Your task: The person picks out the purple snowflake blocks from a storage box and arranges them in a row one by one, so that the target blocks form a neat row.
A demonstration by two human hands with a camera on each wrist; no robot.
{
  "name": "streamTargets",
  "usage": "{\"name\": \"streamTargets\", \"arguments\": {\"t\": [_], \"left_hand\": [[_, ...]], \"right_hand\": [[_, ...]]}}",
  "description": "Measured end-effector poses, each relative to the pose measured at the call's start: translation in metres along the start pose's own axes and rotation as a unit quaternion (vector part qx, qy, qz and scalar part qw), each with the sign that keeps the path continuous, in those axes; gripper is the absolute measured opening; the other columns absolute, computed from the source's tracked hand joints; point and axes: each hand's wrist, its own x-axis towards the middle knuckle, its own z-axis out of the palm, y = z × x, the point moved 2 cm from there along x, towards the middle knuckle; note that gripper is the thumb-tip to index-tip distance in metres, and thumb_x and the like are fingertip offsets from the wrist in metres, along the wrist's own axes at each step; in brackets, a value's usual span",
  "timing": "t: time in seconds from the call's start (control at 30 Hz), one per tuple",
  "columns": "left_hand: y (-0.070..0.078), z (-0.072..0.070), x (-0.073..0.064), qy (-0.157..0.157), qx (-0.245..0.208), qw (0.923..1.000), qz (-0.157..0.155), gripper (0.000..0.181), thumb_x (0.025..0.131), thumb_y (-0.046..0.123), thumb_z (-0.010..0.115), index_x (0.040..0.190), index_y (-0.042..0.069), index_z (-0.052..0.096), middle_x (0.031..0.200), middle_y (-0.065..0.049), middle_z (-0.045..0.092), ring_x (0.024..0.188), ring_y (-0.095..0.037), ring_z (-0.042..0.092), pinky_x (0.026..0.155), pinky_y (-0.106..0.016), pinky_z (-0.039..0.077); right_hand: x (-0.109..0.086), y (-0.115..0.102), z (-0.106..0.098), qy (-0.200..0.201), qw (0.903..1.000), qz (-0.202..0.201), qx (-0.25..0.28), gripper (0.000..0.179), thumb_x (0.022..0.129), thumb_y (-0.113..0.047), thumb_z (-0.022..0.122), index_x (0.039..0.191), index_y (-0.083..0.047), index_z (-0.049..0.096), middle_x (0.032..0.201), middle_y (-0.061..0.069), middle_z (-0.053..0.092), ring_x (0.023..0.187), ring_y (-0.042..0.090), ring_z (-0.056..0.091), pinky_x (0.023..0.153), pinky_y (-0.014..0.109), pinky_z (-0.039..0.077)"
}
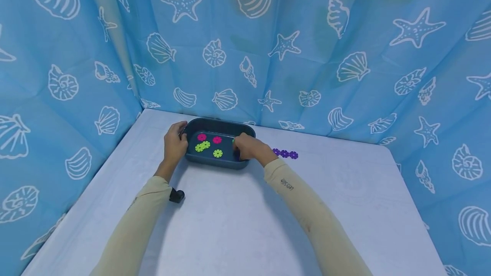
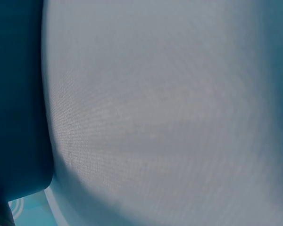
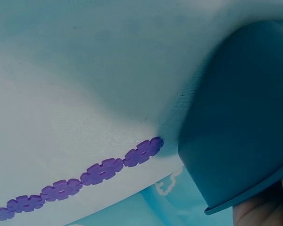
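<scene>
Tip: a firm grip like the left hand's (image 1: 175,142) on the tray (image 1: 215,162), near the table's (image 1: 215,216) back-left corner, should steady it while the right hand (image 1: 250,146) works among the flower discs (image 1: 218,153) inside. Right fingertips are hidden; can't tell if they're pinching anything. Purple row (image 1: 284,153) beside it's partly blocked.

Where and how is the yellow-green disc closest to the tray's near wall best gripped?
Probably pinch the yellow-green disc by opposite edges of its notched rim, coming from above: it lies flat inside the tray, whose raised walls likely hinder a sideways approach.
</scene>
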Motion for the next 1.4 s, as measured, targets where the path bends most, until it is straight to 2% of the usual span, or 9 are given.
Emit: {"name": "streamTargets", "arguments": {"t": [0.27, 0.43, 0.5, 0.63, 0.77, 0.87, 1.1, 1.27, 1.4], "left_hand": [[0.003, 0.001, 0.0, -0.003, -0.004, 1.0, 0.003, 0.04, 0.092, -0.012, 0.051, 0.131, -0.002, 0.054, 0.13, -0.018, 0.055, 0.126, -0.028, 0.053, 0.106, -0.036, 0.047], [0.005, 0.002, 0.0, -0.005, -0.003, 1.0, 0.002, 0.04, 0.092, -0.013, 0.051, 0.131, -0.003, 0.054, 0.13, -0.019, 0.055, 0.126, -0.029, 0.053, 0.106, -0.037, 0.046], [0.006, 0.002, 0.0, -0.005, 0.0, 1.0, 0.001, 0.04, 0.092, -0.012, 0.051, 0.131, -0.003, 0.054, 0.13, -0.018, 0.055, 0.126, -0.029, 0.053, 0.106, -0.037, 0.046], [0.007, 0.003, 0.0, -0.006, 0.002, 1.0, -0.004, 0.041, 0.092, -0.012, 0.05, 0.131, -0.003, 0.053, 0.13, -0.018, 0.054, 0.126, -0.029, 0.053, 0.106, -0.037, 0.047], [0.007, 0.003, 0.0, -0.005, 0.003, 1.0, -0.005, 0.041, 0.092, -0.012, 0.051, 0.132, -0.002, 0.053, 0.13, -0.019, 0.055, 0.125, -0.029, 0.053, 0.105, -0.037, 0.047], [0.008, 0.002, 0.0, -0.003, 0.005, 1.0, -0.002, 0.04, 0.092, -0.012, 0.051, 0.131, -0.003, 0.054, 0.129, -0.019, 0.055, 0.125, -0.03, 0.053, 0.104, -0.038, 0.048], [0.005, 0.002, -0.002, -0.002, 0.009, 0.9999, -0.005, 0.041, 0.092, -0.011, 0.05, 0.132, -0.003, 0.053, 0.13, -0.019, 0.055, 0.125, -0.031, 0.053, 0.105, -0.039, 0.047], [0.002, 0.002, -0.002, 0.0, 0.017, 0.9998, -0.008, 0.041, 0.092, -0.011, 0.05, 0.132, -0.002, 0.054, 0.13, -0.018, 0.055, 0.125, -0.029, 0.053, 0.105, -0.038, 0.047], [0.004, 0.001, -0.002, 0.0, 0.015, 0.9999, -0.007, 0.041, 0.092, -0.011, 0.05, 0.132, -0.003, 0.053, 0.13, -0.019, 0.055, 0.125, -0.031, 0.053, 0.105, -0.039, 0.047]], "right_hand": [[-0.004, 0.003, -0.002, 0.013, 0.9999, -0.009, 0.005, 0.032, 0.087, -0.016, 0.075, 0.117, -0.009, 0.072, 0.115, 0.007, 0.068, 0.106, 0.018, 0.063, 0.095, 0.033, 0.055], [-0.006, 0.009, -0.001, 0.066, 0.997, -0.031, 0.027, 0.032, 0.088, -0.023, 0.073, 0.117, -0.009, 0.072, 0.115, 0.006, 0.063, 0.104, 0.016, 0.057, 0.094, 0.029, 0.053], [-0.008, 0.013, 0.001, 0.095, 0.9938, -0.041, 0.042, 0.035, 0.087, -0.024, 0.073, 0.118, -0.008, 0.071, 0.112, 0.005, 0.059, 0.099, 0.015, 0.054, 0.088, 0.026, 0.054], [-0.014, 0.021, -0.002, 0.133, 0.9841, -0.041, 0.111, 0.042, 0.085, -0.021, 0.075, 0.123, -0.003, 0.067, 0.105, 0.004, 0.057, 0.092, 0.015, 0.055, 0.08, 0.024, 0.056], [-0.025, 0.031, -0.008, 0.166, 0.9715, -0.045, 0.163, 0.042, 0.084, -0.016, 0.075, 0.123, -0.002, 0.067, 0.103, 0.005, 0.062, 0.091, 0.016, 0.06, 0.082, 0.026, 0.058], [-0.035, 0.04, -0.013, 0.194, 0.9648, -0.048, 0.171, 0.037, 0.085, -0.015, 0.074, 0.12, -0.004, 0.069, 0.107, 0.005, 0.063, 0.094, 0.017, 0.062, 0.085, 0.029, 0.058], [-0.064, 0.074, -0.019, 0.23, 0.951, 0.013, 0.206, 0.037, 0.086, -0.017, 0.073, 0.121, -0.008, 0.069, 0.113, 0.005, 0.059, 0.102, 0.021, 0.064, 0.087, 0.035, 0.059], [-0.087, 0.106, -0.013, 0.229, 0.9499, 0.075, 0.199, 0.041, 0.087, -0.022, 0.073, 0.125, -0.01, 0.066, 0.112, 0.004, 0.057, 0.106, 0.023, 0.06, 0.086, 0.036, 0.059], [-0.105, 0.13, -0.004, 0.23, 0.9491, 0.1, 0.191, 0.04, 0.086, -0.019, 0.073, 0.124, -0.007, 0.066, 0.109, 0.007, 0.059, 0.106, 0.027, 0.059, 0.09, 0.041, 0.058]]}}
